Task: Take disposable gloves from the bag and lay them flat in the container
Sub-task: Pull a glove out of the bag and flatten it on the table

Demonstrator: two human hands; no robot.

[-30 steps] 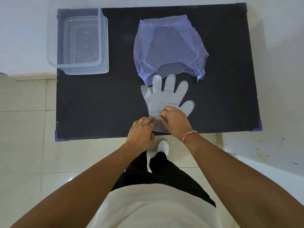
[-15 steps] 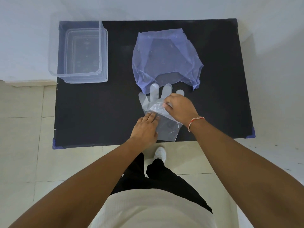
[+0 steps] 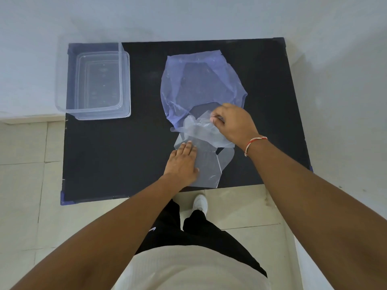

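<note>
A clear disposable glove (image 3: 209,166) lies flat near the front edge of the black table (image 3: 117,155). My left hand (image 3: 182,164) presses flat on its left side, fingers together. My right hand (image 3: 232,124) pinches the cuff of a second clear glove (image 3: 199,127) and holds it peeled up and crumpled over the first, close to the mouth of the blue plastic bag (image 3: 201,84). The clear container (image 3: 98,80) stands at the table's back left corner, with nothing visible inside.
A white wall runs behind and to the right of the table. Tiled floor shows in front, with my legs and a white shoe (image 3: 200,203) below the table's front edge.
My right hand has lifted the top glove's cuff and carried it away from me toward the bag, folding it over. My left hand slid forward a little, still flat on the lower glove.
</note>
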